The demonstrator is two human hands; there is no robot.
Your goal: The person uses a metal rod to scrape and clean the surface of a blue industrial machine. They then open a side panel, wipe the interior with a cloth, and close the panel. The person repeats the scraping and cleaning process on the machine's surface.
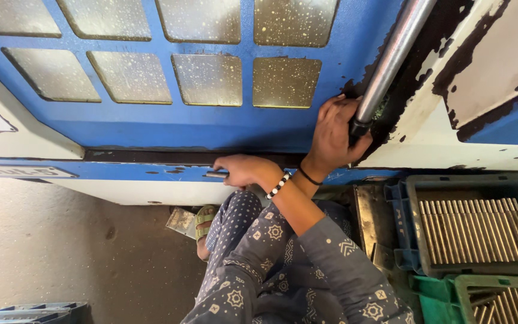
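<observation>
- My right hand (334,135) is wrapped tight around the lower end of the steel handle bar (391,57) on the blue machine door (169,129).
- My left hand (241,170) presses, fingers curled, on the door's bottom edge; whether it grips anything there I cannot tell.
- By my judgement the door is being slid; the next move calls for a steady, level pull.
- Crates of metal rods (478,231) sit right of my knees.
- The speckled panes hide the interior; the handle's top is cut off.

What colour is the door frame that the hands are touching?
Blue door frame, with speckled window panes; seen best in the head view.
</observation>
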